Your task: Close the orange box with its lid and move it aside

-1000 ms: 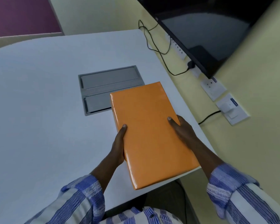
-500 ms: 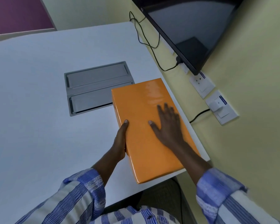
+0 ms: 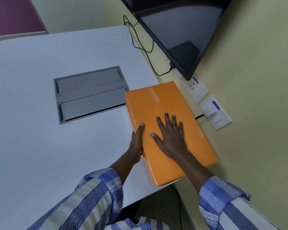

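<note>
with our right hand [image 3: 170, 138] spread flat on the closed orange box [image 3: 166, 130] at the table [image 3: 40, 130] edge and our left hand [image 3: 136, 145] pressed along its side, we should slide it slowly, lest it tip off or hit the wall sockets [image 3: 214, 113].

White bench [image 3: 40, 113] carried a closed orange box [image 3: 158, 105] at its right edge, near corner hanging past the bench edge. Grey hatch [image 3: 90, 93] with two flaps sat flush in the benchtop just left of the box, its right end touching or tucked behind the box's far corner.
</note>
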